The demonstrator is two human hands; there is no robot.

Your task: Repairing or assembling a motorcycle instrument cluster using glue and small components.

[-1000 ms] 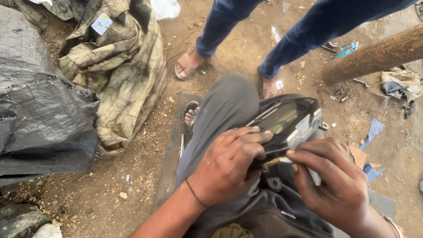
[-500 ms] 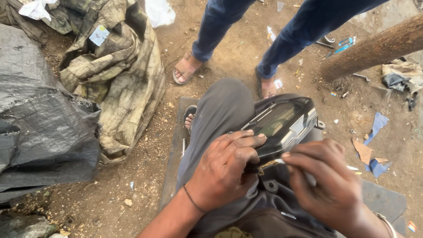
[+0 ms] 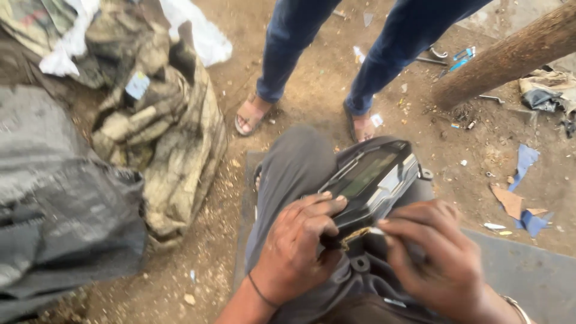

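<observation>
Instrument panel (image 3: 373, 180), a dark plastic housing with a clear greenish front window, lies tilted across the seated person's lap, its window facing up and away from the body. The left hand (image 3: 300, 252) grips the near left end of the housing; its fingers (image 3: 321, 207) are curled together over the top edge, clamped on the panel. The right hand (image 3: 441, 258) sits at the near right end; its fingers (image 3: 399, 231) are bent and pressed close against the housing's lower edge, where a pale strip shows, but whether they pinch anything small there cannot be told. A thin dark band (image 3: 259, 292) circles the left wrist. The panel rests on grey trousers (image 3: 294, 174), the left knee raised toward the far side. Beyond the knee, a second person stands on the dirt ground (image 3: 312, 108) in blue jeans (image 3: 390, 54) and sandals (image 3: 249, 117), just beyond the panel. A heap of soiled camouflage cloth (image 3: 162, 138) lies near the left edge of the ground, with a dark grey tarpaulin (image 3: 60, 204) beside it. A brown log (image 3: 510, 57) crosses the far right corner. Blue and tan scraps (image 3: 522, 198) lie scattered at the right edge.
</observation>
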